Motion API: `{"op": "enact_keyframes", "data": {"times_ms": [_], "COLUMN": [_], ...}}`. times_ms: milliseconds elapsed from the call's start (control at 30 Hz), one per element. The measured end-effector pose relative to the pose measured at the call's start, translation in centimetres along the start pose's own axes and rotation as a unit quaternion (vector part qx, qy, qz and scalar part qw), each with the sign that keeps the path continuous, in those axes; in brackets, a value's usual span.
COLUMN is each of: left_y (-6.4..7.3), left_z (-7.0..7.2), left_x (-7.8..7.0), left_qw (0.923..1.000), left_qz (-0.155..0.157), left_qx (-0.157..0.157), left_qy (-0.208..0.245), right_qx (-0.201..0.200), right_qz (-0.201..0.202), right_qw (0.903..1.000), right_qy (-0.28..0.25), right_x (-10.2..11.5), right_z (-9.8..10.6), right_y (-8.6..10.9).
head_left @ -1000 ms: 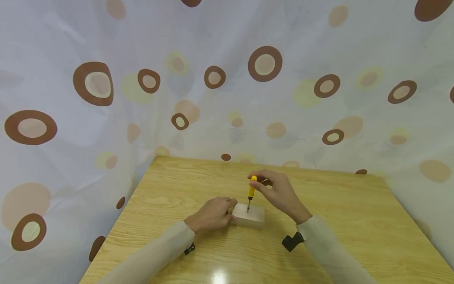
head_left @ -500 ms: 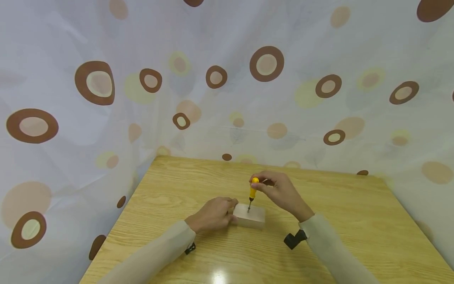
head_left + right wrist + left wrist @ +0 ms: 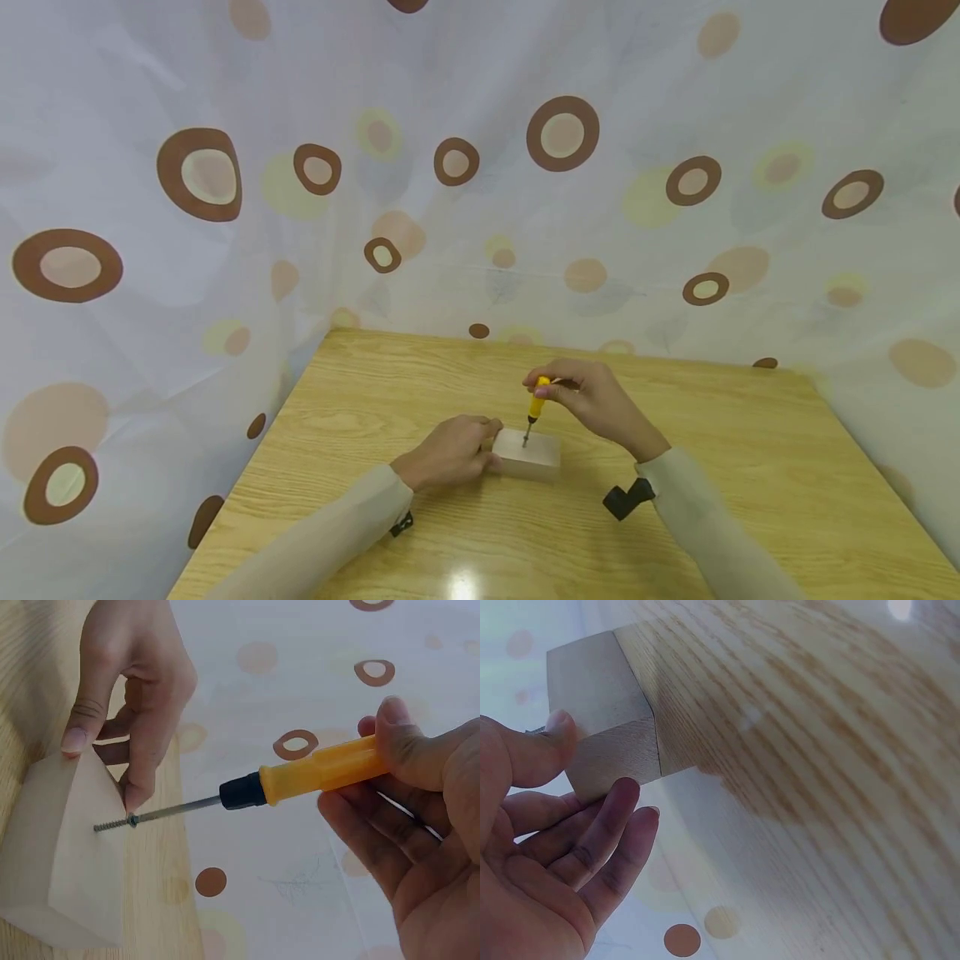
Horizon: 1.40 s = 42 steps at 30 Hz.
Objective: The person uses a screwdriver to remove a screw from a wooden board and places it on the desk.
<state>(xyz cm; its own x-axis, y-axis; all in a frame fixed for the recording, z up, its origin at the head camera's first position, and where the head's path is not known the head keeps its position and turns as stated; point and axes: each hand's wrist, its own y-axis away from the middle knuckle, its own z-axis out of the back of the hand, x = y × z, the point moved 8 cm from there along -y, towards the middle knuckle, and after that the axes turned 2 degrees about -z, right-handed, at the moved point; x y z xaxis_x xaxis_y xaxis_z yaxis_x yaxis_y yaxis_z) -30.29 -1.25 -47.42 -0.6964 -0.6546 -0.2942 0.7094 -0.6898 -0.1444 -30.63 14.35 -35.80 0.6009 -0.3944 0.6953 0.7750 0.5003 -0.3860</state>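
A pale wooden block (image 3: 527,455) lies on the table, its left end held between the thumb and fingers of my left hand (image 3: 450,452). From its upper face a threaded screw (image 3: 112,824) sticks out, much of the thread showing. My right hand (image 3: 596,406) pinches the yellow handle of a screwdriver (image 3: 322,774) between thumb and fingers. The screwdriver leans slightly, and its metal shaft meets the screw head. In the left wrist view, the thumb presses one face of the block (image 3: 600,690) and the fingertips sit by another; the screw is mostly hidden there.
The wood-grain table (image 3: 360,392) runs back to a white sheet (image 3: 480,233) with brown and pale dots, which also rises on both sides. A black wrist mount (image 3: 628,498) hangs under the right sleeve, another (image 3: 402,524) under the left.
The right wrist has shifted slightly to the right, and the screwdriver handle leans a little more that way. The left hand and block stay in place.
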Motion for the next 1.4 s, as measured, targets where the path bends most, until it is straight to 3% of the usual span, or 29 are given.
{"op": "enact_keyframes", "data": {"times_ms": [67,200,300,400,500,700,833,1033,1167,1267,1400], "left_y": [0.0,0.1,0.1,0.0,0.1,0.2,0.2,0.1,0.2,0.2,0.2], "left_z": [0.0,0.0,0.1,0.2,0.2,0.1,0.2,0.3,0.4,0.4,0.3], "left_x": [0.0,0.0,-0.1,-0.1,-0.1,0.0,-0.1,0.0,0.0,0.0,0.0], "left_qw": [1.0,1.0,1.0,1.0,1.0,1.0,1.0,1.0,1.0,1.0,1.0], "left_qz": [0.0,0.0,-0.001,-0.002,0.002,0.006,0.005,0.005,0.004,0.003,0.002], "left_qx": [0.0,0.002,0.001,-0.001,0.001,0.002,-0.001,-0.001,-0.003,-0.005,-0.007], "left_qy": [0.001,-0.001,-0.003,-0.004,-0.003,-0.002,0.002,-0.001,-0.001,0.001,0.006], "right_qx": [0.0,-0.041,-0.048,-0.026,-0.016,-0.074,-0.104,-0.05,-0.033,-0.055,-0.081], "right_qz": [-0.034,-0.079,-0.062,-0.03,-0.024,-0.059,-0.036,0.017,-0.019,-0.06,-0.071], "right_qw": [0.9994,0.9959,0.9965,0.9979,0.9981,0.9955,0.9938,0.9985,0.9993,0.9966,0.994], "right_qy": [-0.01,-0.017,-0.03,-0.051,-0.054,-0.006,0.012,0.013,-0.005,-0.011,-0.018], "right_x": [-0.6,-1.6,-1.5,-1.1,-1.0,-1.3,-0.8,0.2,-0.2,-0.8,-1.0], "right_z": [0.1,0.3,0.4,0.2,0.1,0.1,0.4,0.5,0.4,0.4,0.4], "right_y": [0.0,0.5,0.6,0.5,0.6,1.0,0.9,0.4,0.3,0.5,0.7]}}
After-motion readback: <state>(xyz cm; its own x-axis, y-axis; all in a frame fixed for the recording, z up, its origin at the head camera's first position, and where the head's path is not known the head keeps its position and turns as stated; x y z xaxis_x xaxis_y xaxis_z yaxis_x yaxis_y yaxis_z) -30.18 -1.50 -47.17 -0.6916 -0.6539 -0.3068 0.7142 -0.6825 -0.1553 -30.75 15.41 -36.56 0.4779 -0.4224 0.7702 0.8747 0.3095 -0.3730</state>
